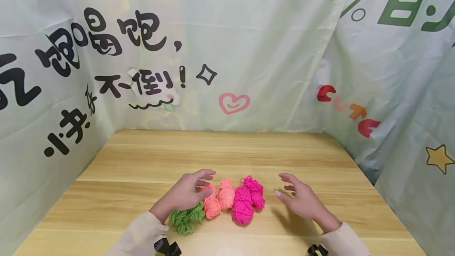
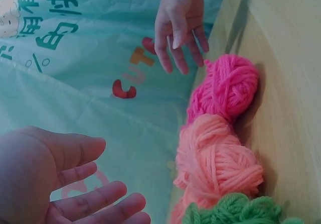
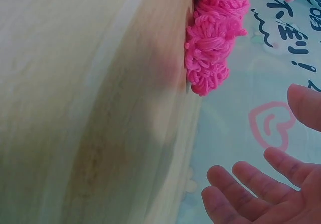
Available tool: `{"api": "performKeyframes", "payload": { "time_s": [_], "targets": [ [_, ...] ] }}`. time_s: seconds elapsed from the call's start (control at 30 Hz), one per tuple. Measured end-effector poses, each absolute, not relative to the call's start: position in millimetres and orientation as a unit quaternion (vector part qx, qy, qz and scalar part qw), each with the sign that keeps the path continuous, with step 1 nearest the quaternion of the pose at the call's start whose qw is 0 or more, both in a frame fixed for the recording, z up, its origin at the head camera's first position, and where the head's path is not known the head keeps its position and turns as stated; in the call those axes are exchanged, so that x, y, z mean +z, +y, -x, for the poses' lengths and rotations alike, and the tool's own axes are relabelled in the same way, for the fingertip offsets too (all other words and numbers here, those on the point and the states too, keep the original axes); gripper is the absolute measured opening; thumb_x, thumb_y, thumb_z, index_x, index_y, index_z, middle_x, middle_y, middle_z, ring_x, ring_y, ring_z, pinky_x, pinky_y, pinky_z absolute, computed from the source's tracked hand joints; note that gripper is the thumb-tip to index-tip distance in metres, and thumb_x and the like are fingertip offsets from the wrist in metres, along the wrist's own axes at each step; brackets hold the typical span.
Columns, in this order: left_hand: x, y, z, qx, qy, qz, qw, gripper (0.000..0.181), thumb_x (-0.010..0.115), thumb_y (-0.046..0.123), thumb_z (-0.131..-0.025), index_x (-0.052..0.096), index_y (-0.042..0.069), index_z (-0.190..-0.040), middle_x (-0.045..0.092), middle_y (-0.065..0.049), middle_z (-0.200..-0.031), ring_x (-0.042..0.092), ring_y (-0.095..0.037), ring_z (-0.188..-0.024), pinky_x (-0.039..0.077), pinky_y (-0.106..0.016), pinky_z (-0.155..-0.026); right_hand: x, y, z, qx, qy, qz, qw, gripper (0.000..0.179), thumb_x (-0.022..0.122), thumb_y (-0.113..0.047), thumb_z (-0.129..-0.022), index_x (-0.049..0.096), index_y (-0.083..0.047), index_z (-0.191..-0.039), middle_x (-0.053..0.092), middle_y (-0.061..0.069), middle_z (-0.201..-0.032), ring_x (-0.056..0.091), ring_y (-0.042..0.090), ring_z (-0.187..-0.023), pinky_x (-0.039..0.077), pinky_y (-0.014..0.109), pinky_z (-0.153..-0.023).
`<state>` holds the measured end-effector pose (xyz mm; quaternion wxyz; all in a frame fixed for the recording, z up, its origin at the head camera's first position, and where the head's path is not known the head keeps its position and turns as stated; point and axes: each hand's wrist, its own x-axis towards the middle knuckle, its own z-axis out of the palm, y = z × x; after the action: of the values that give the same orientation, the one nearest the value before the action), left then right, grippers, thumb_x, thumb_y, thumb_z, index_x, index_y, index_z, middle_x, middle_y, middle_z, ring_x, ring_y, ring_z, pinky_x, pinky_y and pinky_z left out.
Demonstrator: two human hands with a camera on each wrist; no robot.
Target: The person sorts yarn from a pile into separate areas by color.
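Balls of yarn lie side by side on the wooden table in the head view: green yarn (image 1: 186, 219) at the left, coral yarn (image 1: 226, 196) in the middle, hot pink yarn (image 1: 243, 204) at the right. My left hand (image 1: 192, 190) hovers over the green and coral yarn, fingers spread and holding nothing, hiding part of them. To the right of the pink yarn, my right hand (image 1: 301, 197) hangs above the table, fingers loosely extended, with nothing in it. The right wrist view shows the pink yarn (image 3: 213, 48) apart from the right fingers.
The wooden table (image 1: 220, 153) reaches back to a printed cloth (image 1: 263, 62) that hangs around it on the left, back and right. Small black devices (image 1: 167, 247) sit at both wrists, by the light sleeves.
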<state>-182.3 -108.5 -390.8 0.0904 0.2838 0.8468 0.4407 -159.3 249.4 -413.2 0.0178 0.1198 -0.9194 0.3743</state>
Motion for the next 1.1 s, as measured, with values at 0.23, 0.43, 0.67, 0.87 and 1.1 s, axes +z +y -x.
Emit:
{"api": "performKeyframes", "payload": {
  "time_s": [0.23,0.43,0.67,0.87,1.1],
  "targets": [
    [-395.8,-110.3,180.3,0.428,0.853,-0.285,0.095,0.040,0.059,0.014,-0.098,0.051,0.006,-0.136,0.057,-0.019,-0.128,0.062,-0.028,-0.108,0.052,-0.039,-0.089,-420.6,242.8,161.6,0.392,-0.913,-0.114,0.004,0.054,0.068,-0.025,-0.092,0.047,-0.004,-0.137,0.052,0.026,-0.134,0.059,0.042,-0.110,0.049,0.053,-0.092],
    [-397.4,-105.5,181.1,0.430,0.851,-0.286,0.098,0.041,0.061,0.016,-0.097,0.051,0.007,-0.136,0.058,-0.017,-0.128,0.062,-0.025,-0.108,0.052,-0.036,-0.089,-418.3,238.0,161.3,0.391,-0.913,-0.114,0.006,0.053,0.070,-0.024,-0.091,0.049,-0.003,-0.135,0.054,0.027,-0.130,0.060,0.041,-0.108,0.050,0.053,-0.091],
    [-397.4,-99.1,184.5,0.444,0.841,-0.292,0.105,0.041,0.059,0.017,-0.098,0.051,0.008,-0.137,0.058,-0.016,-0.129,0.061,-0.026,-0.110,0.052,-0.037,-0.090,-418.4,235.8,165.9,0.408,-0.906,-0.116,0.000,0.048,0.069,-0.023,-0.092,0.052,-0.001,-0.132,0.058,0.023,-0.125,0.061,0.038,-0.106,0.051,0.049,-0.090],
    [-398.0,-91.4,183.7,0.461,0.829,-0.294,0.116,0.041,0.060,0.016,-0.097,0.051,0.007,-0.136,0.059,-0.015,-0.127,0.061,-0.028,-0.111,0.050,-0.040,-0.093,-424.7,232.7,168.1,0.425,-0.898,-0.118,-0.007,0.045,0.069,-0.020,-0.092,0.053,0.001,-0.129,0.060,0.022,-0.122,0.063,0.036,-0.103,0.053,0.044,-0.088],
    [-394.5,-81.0,183.2,0.450,0.837,-0.284,0.128,0.043,0.062,0.021,-0.097,0.051,0.014,-0.137,0.059,-0.010,-0.127,0.062,-0.025,-0.110,0.051,-0.034,-0.092,-426.1,229.8,166.7,0.418,-0.901,-0.114,-0.018,0.043,0.069,-0.020,-0.092,0.055,-0.001,-0.128,0.060,0.021,-0.120,0.065,0.034,-0.100,0.055,0.043,-0.082]
  ]
}}
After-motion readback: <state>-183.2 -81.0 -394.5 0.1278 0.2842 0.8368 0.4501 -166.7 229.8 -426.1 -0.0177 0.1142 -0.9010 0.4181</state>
